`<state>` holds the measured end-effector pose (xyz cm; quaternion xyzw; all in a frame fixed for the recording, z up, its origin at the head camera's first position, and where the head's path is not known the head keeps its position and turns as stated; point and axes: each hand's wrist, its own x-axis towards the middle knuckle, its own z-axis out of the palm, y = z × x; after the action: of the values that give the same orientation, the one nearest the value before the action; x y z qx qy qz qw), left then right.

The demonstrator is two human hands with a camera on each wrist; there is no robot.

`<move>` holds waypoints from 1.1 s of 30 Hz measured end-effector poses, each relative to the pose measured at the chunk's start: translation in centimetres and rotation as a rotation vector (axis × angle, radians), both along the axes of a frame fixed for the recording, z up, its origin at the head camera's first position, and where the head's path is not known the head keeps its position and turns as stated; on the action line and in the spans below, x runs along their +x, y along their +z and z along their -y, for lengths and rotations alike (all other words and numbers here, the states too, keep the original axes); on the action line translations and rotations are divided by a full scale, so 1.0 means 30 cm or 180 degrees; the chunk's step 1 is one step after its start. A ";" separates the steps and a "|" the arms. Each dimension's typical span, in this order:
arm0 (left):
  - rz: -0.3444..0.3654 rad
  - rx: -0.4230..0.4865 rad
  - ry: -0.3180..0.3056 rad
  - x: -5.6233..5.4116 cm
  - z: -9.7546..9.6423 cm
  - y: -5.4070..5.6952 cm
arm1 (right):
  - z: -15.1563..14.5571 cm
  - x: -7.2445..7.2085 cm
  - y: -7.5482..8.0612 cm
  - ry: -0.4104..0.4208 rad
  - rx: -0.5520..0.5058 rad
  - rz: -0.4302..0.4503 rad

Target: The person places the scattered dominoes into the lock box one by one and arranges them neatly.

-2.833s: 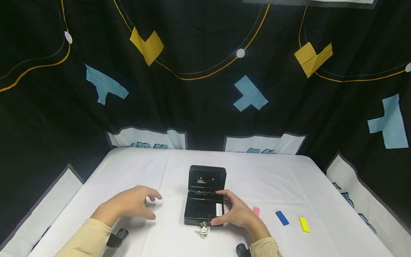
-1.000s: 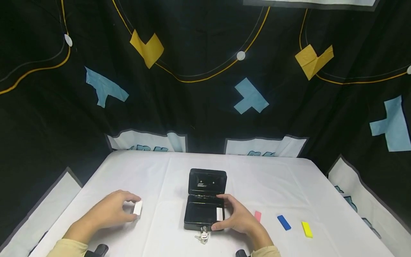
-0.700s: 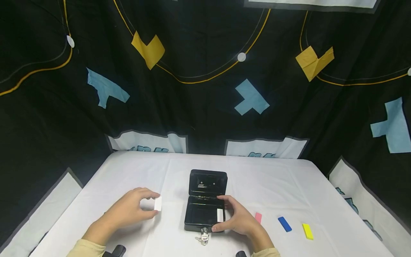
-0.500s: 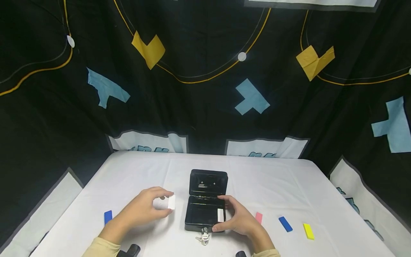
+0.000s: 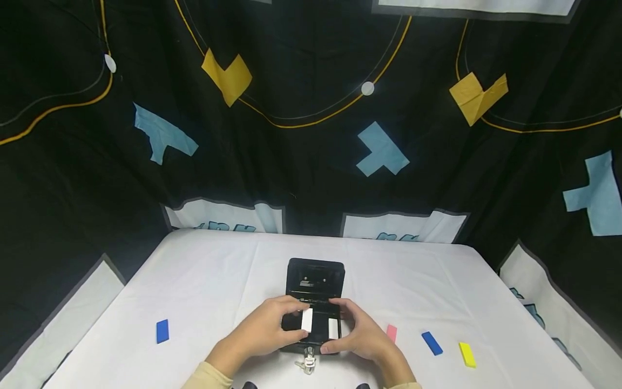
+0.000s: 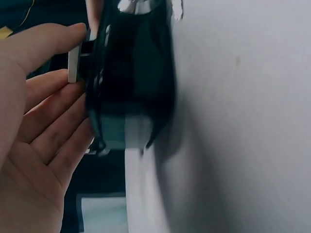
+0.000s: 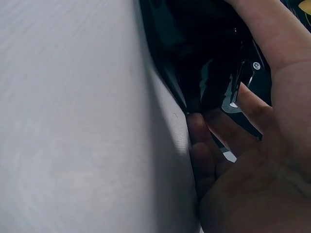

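Note:
A black cash box [image 5: 320,324] stands on the table with its lid [image 5: 315,276] raised, and a silver lock with keys [image 5: 308,361] is at its front. My left hand [image 5: 264,329] pinches a white block [image 5: 306,320] between thumb and fingers over the box's interior. The left wrist view shows this white block [image 6: 73,64] close above the box's rim. My right hand [image 5: 362,332] grips the box's right side, thumb at the front corner and fingers toward the hinge. Another white block [image 5: 333,328] lies inside the box along the right wall.
On the white table [image 5: 218,270], a pink block [image 5: 391,332] lies partly hidden behind my right hand. Farther right are a blue block [image 5: 432,343] and a yellow block [image 5: 467,355]. Another blue block [image 5: 162,331] lies at the left. A dark curtain [image 5: 291,162] hangs behind.
My left hand has picked up a white block at the left and carried it rightward over the box, uncovering the left blue block. My right hand has stayed on the box.

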<state>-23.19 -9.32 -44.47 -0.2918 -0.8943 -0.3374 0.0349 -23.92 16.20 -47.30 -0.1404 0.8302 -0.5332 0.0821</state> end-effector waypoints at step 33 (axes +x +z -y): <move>-0.0096 -0.0765 0.0348 -0.038 -0.153 -0.034 | 0.000 -0.001 -0.001 0.0091 -0.0039 0.0042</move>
<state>-24.33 -4.72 -45.47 -0.2497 -0.9422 -0.2210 0.0314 -23.96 16.19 -47.33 -0.1493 0.8243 -0.5379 0.0943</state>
